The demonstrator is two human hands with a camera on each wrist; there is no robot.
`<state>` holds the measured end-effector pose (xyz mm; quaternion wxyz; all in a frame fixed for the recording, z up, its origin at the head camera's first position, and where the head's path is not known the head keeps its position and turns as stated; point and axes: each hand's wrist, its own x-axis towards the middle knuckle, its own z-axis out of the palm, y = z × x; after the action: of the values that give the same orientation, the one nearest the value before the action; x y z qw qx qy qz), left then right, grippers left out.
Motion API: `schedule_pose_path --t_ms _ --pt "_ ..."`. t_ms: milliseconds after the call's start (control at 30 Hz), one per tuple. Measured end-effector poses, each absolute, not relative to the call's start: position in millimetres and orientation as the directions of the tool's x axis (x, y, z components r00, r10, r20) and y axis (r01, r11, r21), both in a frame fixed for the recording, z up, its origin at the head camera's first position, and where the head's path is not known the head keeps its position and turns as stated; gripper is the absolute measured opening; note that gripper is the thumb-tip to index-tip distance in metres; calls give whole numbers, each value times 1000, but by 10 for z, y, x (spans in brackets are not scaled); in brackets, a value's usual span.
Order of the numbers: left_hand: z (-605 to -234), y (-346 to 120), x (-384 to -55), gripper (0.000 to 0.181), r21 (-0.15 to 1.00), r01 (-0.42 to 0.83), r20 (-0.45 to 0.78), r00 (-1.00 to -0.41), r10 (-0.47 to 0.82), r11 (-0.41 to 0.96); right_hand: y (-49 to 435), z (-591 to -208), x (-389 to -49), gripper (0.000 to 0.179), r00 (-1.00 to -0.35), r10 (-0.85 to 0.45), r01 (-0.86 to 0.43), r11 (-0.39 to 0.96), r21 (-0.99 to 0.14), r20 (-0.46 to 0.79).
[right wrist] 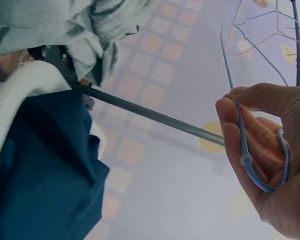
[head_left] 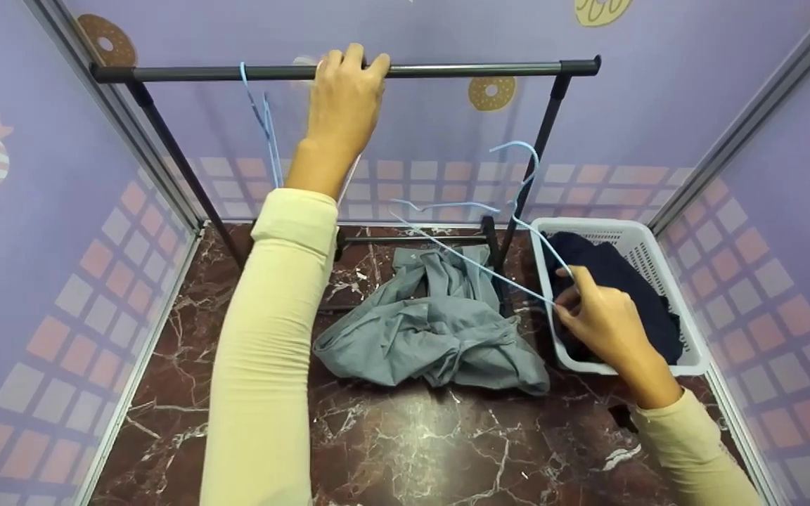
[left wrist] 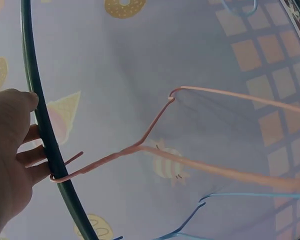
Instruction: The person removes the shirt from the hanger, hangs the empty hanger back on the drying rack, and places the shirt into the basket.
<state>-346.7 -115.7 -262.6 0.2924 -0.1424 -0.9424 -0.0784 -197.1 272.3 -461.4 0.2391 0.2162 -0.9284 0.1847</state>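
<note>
My left hand grips the dark top rail of a clothes rack, fingers over it. Close by those fingers, a pink wire hanger hooks over the rail in the left wrist view. A blue wire hanger hangs further left, partly hidden behind the forearm. Lower on the right, my right hand holds another blue wire hanger, pinched between thumb and fingers at one corner. Its hook points up, and no garment is on it.
A crumpled grey-green garment lies on the marbled floor at the rack's base. To the right stands a white basket with dark navy clothing. The rack's right post rises beside the basket, and patterned walls enclose three sides.
</note>
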Motion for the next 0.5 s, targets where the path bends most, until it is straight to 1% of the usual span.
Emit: schedule_pose_path --t_ms 100,233,333,500 --pt "-2613 -1117 -3493 29 67 300 581 -787 208 952 2672 -4527 -2027 51 -795 -302 -482 841 -246 527" --pt "-2568 -1083 -3522 26 76 281 570 -800 190 957 2564 -4365 -2119 47 -791 -283 -471 848 -243 543" --pt "-2534 -1070 -3544 28 90 267 563 -808 172 959 2460 -4217 -2192 46 -792 -263 -452 859 -240 551" --pt "-2507 -1062 -3558 30 111 251 565 -812 147 962 2276 -3993 -2305 45 -818 -221 -397 885 -244 531"
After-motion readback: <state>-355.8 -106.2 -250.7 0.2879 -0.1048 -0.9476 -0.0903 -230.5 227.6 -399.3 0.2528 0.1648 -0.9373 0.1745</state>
